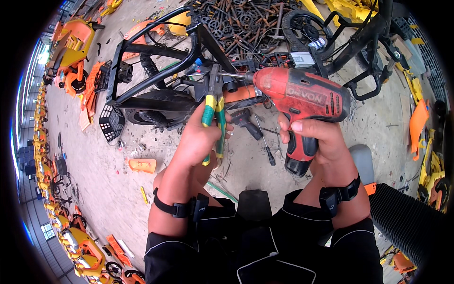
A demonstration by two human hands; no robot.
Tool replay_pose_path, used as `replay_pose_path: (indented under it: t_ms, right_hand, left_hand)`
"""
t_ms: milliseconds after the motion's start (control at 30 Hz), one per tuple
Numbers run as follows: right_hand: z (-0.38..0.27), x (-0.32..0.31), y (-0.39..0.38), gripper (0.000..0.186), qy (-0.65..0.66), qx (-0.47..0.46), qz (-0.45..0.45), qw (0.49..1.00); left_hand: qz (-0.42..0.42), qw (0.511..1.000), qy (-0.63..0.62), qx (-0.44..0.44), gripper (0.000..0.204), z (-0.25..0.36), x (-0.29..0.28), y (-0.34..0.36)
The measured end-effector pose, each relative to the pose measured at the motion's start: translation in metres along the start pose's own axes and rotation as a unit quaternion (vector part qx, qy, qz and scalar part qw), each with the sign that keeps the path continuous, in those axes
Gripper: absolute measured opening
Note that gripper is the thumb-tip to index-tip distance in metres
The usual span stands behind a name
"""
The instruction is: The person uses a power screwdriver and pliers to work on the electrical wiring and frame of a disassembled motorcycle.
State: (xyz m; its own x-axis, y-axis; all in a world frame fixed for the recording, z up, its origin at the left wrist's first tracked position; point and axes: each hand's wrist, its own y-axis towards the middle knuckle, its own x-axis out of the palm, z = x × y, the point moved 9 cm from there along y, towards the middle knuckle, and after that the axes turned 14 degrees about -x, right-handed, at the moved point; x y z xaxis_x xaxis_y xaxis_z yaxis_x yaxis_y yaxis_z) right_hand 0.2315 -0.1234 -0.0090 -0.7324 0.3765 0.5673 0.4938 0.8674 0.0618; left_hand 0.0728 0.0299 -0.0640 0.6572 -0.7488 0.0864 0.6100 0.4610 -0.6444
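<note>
My left hand (197,138) is closed round the green-and-yellow handles of a pair of pliers (209,112), whose metal jaws point away from me. My right hand (326,136) grips a red-and-black cordless power driver (302,92) by its handle. The driver's long bit (235,75) points left, its tip right beside the plier jaws; whether they touch, I cannot tell. Just beyond both tools stands a black tubular vehicle frame (158,92) with a wheel (158,111) and an orange part (240,93). What the jaws hold, if anything, is too small to make out.
A dark power tool (242,118) and a screwdriver (270,156) lie on the concrete floor past my hands. Rusty metal parts (236,23) are heaped behind the frame. An orange plastic piece (143,165) lies at left. Yellow and orange vehicle bodies (78,42) line the left side.
</note>
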Motion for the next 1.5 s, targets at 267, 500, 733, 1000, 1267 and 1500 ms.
replay_pose_path:
  t_ms: [267, 500, 733, 1000, 1267, 1500]
  right_hand:
    - [0.0002, -0.0015, -0.0001, 0.043, -0.006, 0.000, 0.004, 1.000]
    - [-0.0008, -0.0002, -0.0005, 0.043, -0.018, -0.002, 0.004, 1.000]
    - [0.0001, -0.0004, -0.0023, 0.042, -0.017, 0.007, 0.013, 1.000]
    - [0.0031, -0.0010, -0.0059, 0.042, -0.025, 0.029, 0.013, 0.999]
    - [0.0013, -0.0003, -0.0065, 0.041, -0.041, 0.030, 0.015, 0.999]
    - [-0.0016, 0.0015, -0.0061, 0.040, -0.050, 0.029, 0.010, 0.998]
  left_hand:
    - [-0.006, 1.000, -0.002, 0.003, 0.069, 0.0023, 0.0022, -0.0004]
    - [-0.012, 1.000, -0.015, -0.003, 0.068, -0.0009, 0.0012, 0.0010]
    - [-0.035, 0.998, -0.052, 0.000, 0.068, 0.0005, 0.0031, 0.0000]
    - [-0.041, 0.994, -0.099, -0.010, 0.075, 0.0067, 0.0080, -0.0036]
    - [-0.032, 0.995, -0.092, 0.011, 0.073, 0.0054, 0.0053, -0.0025]
    - [-0.036, 0.996, -0.084, 0.009, 0.067, 0.0035, 0.0049, -0.0007]
